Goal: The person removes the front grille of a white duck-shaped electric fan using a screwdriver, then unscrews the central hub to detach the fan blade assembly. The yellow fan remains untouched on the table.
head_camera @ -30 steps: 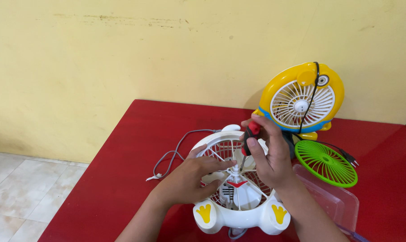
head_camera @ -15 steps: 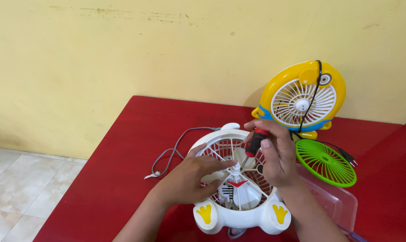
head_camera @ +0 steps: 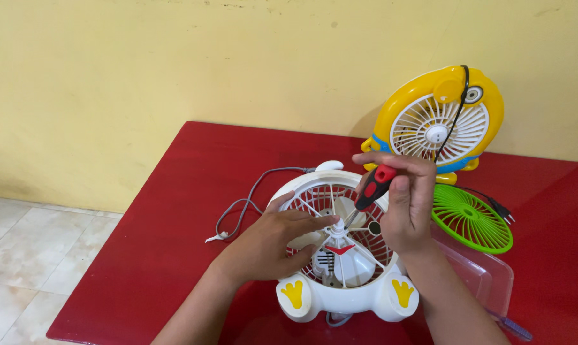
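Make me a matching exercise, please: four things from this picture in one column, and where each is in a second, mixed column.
1. screwdriver
2. white fan
3. green grille
4. yellow fan

a. upright against the wall
b. flat on the red table, right of the white fan
c. held in the right hand
d. under the left hand

Pairs: 1-c, 2-d, 3-b, 4-a

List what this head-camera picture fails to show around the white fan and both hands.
- Head view: screwdriver tip at the white fan hub is too small to see.
- Right hand covers the fan's right rim.
- Left hand covers its left grille.
- Clear plastic tray is partly behind the right forearm.
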